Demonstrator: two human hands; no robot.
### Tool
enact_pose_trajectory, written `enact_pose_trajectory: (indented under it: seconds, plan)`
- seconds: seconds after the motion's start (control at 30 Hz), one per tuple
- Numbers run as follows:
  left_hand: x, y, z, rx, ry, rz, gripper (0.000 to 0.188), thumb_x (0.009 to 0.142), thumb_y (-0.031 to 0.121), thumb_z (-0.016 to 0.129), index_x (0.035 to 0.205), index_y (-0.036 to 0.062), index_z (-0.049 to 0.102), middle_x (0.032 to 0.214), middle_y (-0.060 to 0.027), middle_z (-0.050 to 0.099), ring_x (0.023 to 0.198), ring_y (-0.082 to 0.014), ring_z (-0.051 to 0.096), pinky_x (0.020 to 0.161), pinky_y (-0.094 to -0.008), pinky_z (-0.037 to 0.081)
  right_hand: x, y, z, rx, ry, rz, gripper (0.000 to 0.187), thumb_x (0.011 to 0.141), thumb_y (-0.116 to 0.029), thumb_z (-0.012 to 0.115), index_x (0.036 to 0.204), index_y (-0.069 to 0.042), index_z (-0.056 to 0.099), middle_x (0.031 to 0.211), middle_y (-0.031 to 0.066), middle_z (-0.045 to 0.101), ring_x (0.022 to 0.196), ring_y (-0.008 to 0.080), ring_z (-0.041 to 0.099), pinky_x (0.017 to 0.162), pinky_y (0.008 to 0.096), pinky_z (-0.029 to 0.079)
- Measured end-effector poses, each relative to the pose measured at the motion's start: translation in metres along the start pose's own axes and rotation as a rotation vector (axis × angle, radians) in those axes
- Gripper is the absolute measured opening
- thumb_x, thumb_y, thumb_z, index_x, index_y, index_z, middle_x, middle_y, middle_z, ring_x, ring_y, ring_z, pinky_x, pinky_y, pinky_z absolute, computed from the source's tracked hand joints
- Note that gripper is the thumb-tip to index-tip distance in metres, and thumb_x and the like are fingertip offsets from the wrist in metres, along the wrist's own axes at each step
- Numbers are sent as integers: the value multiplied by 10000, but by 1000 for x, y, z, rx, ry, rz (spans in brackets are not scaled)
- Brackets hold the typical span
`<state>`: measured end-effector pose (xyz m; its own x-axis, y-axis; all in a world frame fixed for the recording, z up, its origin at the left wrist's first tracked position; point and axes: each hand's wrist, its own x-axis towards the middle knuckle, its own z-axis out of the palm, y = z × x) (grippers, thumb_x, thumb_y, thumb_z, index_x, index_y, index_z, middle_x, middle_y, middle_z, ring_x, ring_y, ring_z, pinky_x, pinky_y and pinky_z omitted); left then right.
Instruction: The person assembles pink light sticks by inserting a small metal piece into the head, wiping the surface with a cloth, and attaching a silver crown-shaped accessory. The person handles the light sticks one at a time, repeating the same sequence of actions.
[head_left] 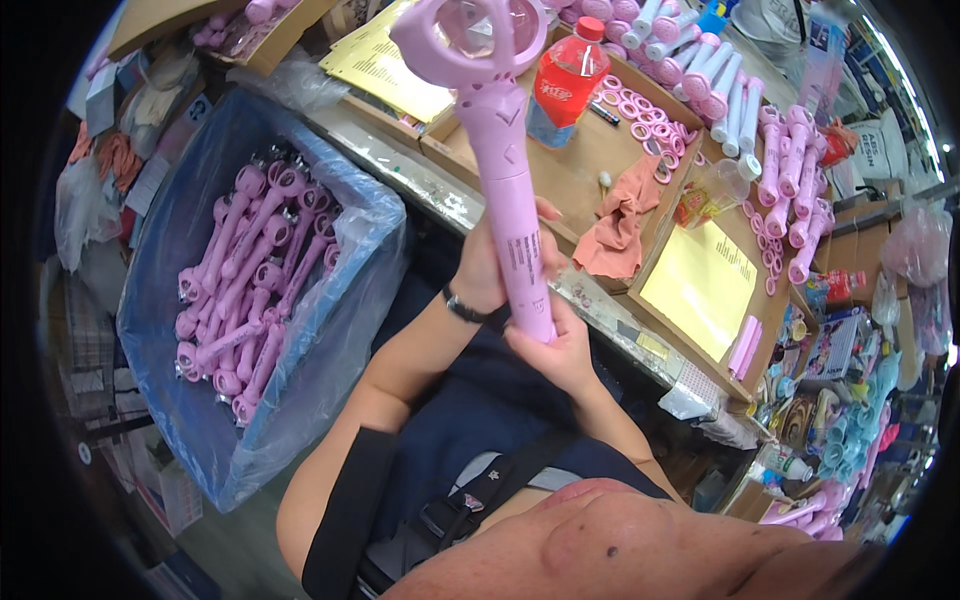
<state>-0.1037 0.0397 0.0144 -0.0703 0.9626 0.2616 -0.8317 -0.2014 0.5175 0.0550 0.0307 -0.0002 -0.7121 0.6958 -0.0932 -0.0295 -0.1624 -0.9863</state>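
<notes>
A pink toy wand [508,190] stands tilted in front of me, its large ring-shaped head with a clear centre at the top of the view. My left hand [482,272] wraps around the middle of its handle, fingers showing on the far side. Lower down, my right hand [562,352] grips the handle's bottom end, with the thumb across its near side. Small dark print runs along the handle. To my left, a blue plastic liner [345,165] lines a large bin piled with pink wand handles [250,225].
A cardboard tray [460,150] on the bench holds a red-capped bottle [567,85], an orange cloth [622,222] and pink rings [650,125]. Beside it lie a yellow sheet [700,285], a clear plastic cup [712,190] and stacked pink handles [795,165]. White-and-pink tubes [705,75] lie behind.
</notes>
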Motion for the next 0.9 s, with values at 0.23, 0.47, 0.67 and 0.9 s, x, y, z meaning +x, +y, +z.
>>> enact_pose_trajectory:
  seconds: [0.23, 0.47, 0.67, 0.9]
  plan:
    - [-11, -33, 20, 705, 481, 190, 656, 889, 49, 608, 1396, 8, 194, 989, -132, 589, 806, -167, 639, 700, -300, 534, 2, 19, -4, -738, 437, -414, 441, 718, -179, 758, 1106, -44, 597, 866, 167, 624, 752, 344, 638, 662, 389, 517]
    - [14, -19, 29, 68, 169, -48, 846, 868, 644, 498, 1403, 24, 285, 1103, -176, 596, 945, -259, 630, 892, -392, 489, -23, -3, -28, -138, 320, -179, 463, 740, -160, 788, 1122, -2, 580, 938, 79, 650, 811, 179, 639, 755, 286, 511]
    - [-5, -9, 2, 739, 178, -191, 233, 949, 84, 547, 1158, -19, 540, 1078, -84, 635, 1036, -153, 600, 912, -264, 446, -4, -101, -191, 282, 435, -250, 354, 864, -232, 657, 1091, 2, 519, 855, 100, 626, 689, 172, 635, 530, 287, 534]
    - [-107, 9, -42, 709, 729, -236, 187, 971, 155, 537, 1089, 16, 576, 972, -89, 662, 884, -148, 643, 832, -272, 513, 110, -156, -361, -488, 920, 37, 331, 826, -392, 685, 901, -79, 606, 689, 22, 600, 529, 96, 576, 363, 223, 272]
